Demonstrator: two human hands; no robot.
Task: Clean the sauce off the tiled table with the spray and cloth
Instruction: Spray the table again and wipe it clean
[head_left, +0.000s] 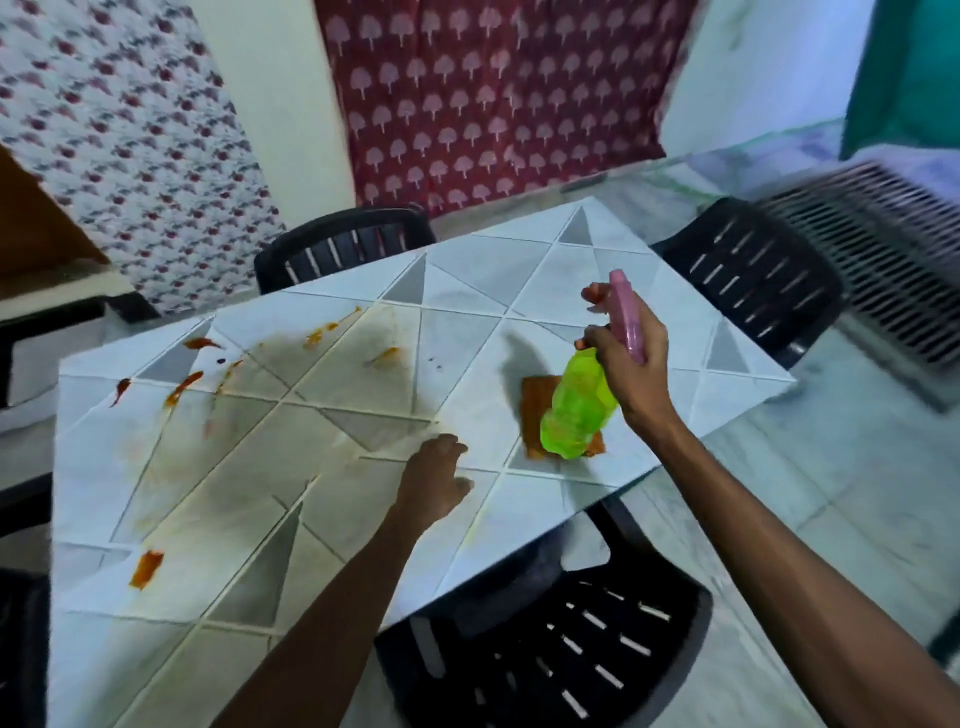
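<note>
While your right hand grips the spray bottle, the items stand as follows.

1. Spray bottle: green body, pink head, held tilted. Your fingers are wrapped round its neck. Its base overlaps the cloth, and you cannot tell whether the 2 touch.
2. Cloth: orange, flat on the tiled table near its right edge, partly hidden behind the bottle.
3. Left hand: resting on the tabletop just left of the cloth, fingers loosely bent, grasping nothing.
4. Sauce: orange-red streaks across the far left of the table, well apart from both hands. 1 separate blot lies by the near left edge, and smaller dabs sit toward the middle.
5. Black slatted chairs, 3 in clear view: 1 tucked under the near edge below your right arm, 1 at the far side, 1 at the right corner.
6. Backdrop: a red tree-print curtain and a white patterned fabric to its left.
7. A slatted grille at far right, blurred.
</note>
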